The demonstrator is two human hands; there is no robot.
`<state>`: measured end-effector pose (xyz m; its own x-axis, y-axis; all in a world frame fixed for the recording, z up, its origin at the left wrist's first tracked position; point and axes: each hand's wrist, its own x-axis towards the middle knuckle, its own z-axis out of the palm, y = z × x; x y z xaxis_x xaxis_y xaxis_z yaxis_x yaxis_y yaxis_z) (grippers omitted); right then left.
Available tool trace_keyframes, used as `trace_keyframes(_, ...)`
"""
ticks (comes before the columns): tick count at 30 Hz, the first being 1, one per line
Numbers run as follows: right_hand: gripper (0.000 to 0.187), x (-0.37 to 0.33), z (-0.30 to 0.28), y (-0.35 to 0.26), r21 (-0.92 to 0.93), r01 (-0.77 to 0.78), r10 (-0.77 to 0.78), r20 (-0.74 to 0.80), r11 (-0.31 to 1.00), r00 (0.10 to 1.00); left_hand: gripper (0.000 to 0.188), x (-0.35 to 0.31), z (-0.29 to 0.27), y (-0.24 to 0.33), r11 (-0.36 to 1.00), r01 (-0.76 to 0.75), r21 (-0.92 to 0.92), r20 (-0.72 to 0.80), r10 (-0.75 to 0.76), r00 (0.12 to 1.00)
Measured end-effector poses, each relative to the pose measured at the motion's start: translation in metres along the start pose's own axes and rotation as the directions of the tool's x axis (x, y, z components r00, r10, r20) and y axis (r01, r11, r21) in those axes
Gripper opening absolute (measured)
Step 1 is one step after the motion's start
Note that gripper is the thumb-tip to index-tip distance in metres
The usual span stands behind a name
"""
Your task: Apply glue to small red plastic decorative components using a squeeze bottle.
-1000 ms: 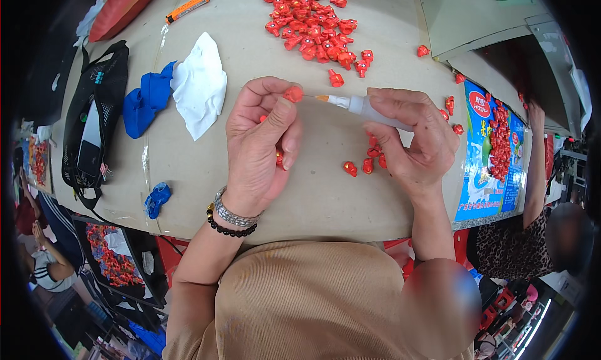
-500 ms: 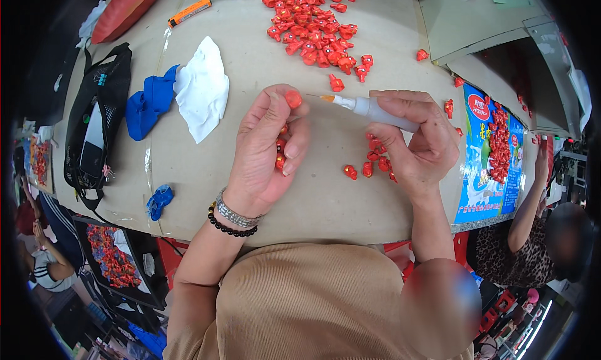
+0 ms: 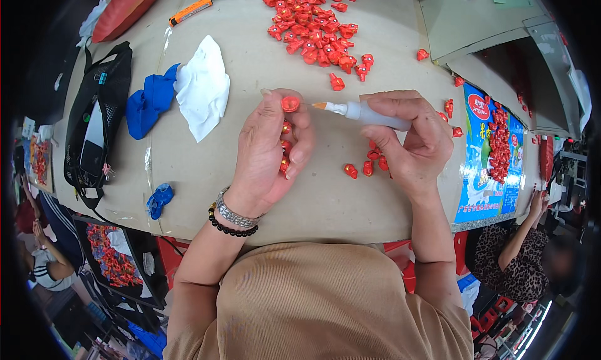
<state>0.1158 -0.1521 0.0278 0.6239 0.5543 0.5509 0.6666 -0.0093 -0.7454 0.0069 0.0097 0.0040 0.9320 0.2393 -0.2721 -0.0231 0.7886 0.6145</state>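
My left hand pinches a small red plastic piece between thumb and forefinger, its hollow side facing up. Several similar red-and-gold pieces lie in the curl of its other fingers. In my right hand is a translucent needle-tipped squeeze bottle with a white neck and an orange tip, held nearly level. Its thin needle points left and reaches the rim of the pinched piece; whether they touch I cannot tell. A few red pieces lie on the table beneath my right hand.
A large heap of red pieces covers the far middle. To the left are a white cloth, a blue cloth and a black mesh bag. Rightward stand a metal box and a blue printed sheet bearing more pieces.
The squeeze bottle has moved left and slightly down, bringing its needle to the pinched piece. My left hand has tilted the piece so its hollow shows. At right, another person's arm has lowered.
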Motion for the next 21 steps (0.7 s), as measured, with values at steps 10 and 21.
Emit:
trace_keyframes(10, 0.027, -0.0002, 0.0013, 0.0004, -0.020, -0.017, 0.017, 0.011, 1.000, 1.000, 0.040, -0.0016, 0.0020, -0.0006, 0.996, -0.053, 0.070, -0.019, 0.055, 0.998)
trace_keyframes(21, 0.025, -0.0012, -0.0002, -0.0010, -0.006, -0.071, 0.071, -0.016, 0.997, 0.997, 0.041, -0.0030, 0.0034, -0.0006, 0.992, -0.059, 0.108, -0.001, 0.059, 0.998)
